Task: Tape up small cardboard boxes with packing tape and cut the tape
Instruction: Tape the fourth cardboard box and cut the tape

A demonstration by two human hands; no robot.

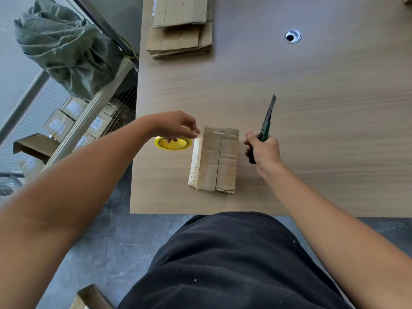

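Note:
A small cardboard box (217, 160) lies near the table's front edge, its two top flaps closed with a seam down the middle. Left of it sits a roll of packing tape (172, 143) with a yellow core. My left hand (176, 126) hovers over the roll, fingers bent and reaching toward the box's far left corner; whether it holds the tape end is unclear. To the right of the box, my right hand (264, 150) grips a green and black utility knife (266, 124), its blade extended and pointing away from me.
A stack of flattened cardboard boxes (180, 27) lies at the far left of the wooden table (323, 108). A round cable hole (293, 36) is at the back right. Left of the table stand a green sack (64, 50) and shelves with boxes.

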